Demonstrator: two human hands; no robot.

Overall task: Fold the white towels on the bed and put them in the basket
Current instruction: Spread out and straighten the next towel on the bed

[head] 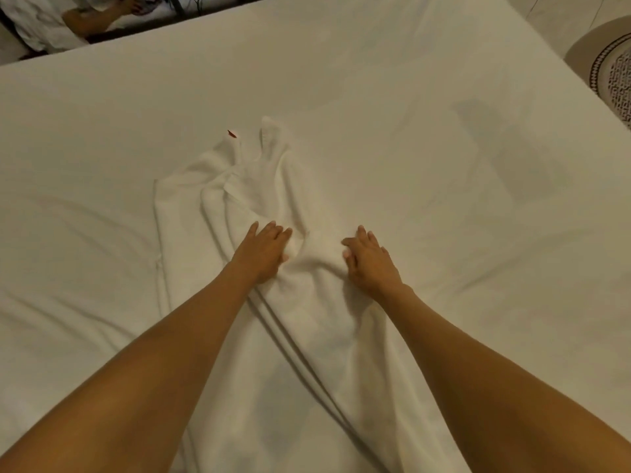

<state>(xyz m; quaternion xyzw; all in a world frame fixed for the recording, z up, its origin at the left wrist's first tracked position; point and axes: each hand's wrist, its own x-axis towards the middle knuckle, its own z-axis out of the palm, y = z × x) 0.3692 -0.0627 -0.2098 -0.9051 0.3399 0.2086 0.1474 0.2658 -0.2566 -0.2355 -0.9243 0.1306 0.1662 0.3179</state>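
A rumpled white towel (239, 196) lies stretched along the middle of the bed (409, 97), running from a bunched far end with a small red tag (232, 133) down toward me between my arms. My left hand (264, 250) grips a fold of the towel, fingers curled into the cloth. My right hand (370, 259) lies on the towel's right edge with fingers bent, thumb pressing the fabric. No basket shows in the head view.
The bed's white sheet spreads wide on all sides of the towel. Another person in white (51, 25) sits beyond the far left edge. A patterned round rug (611, 63) lies on the floor past the right edge.
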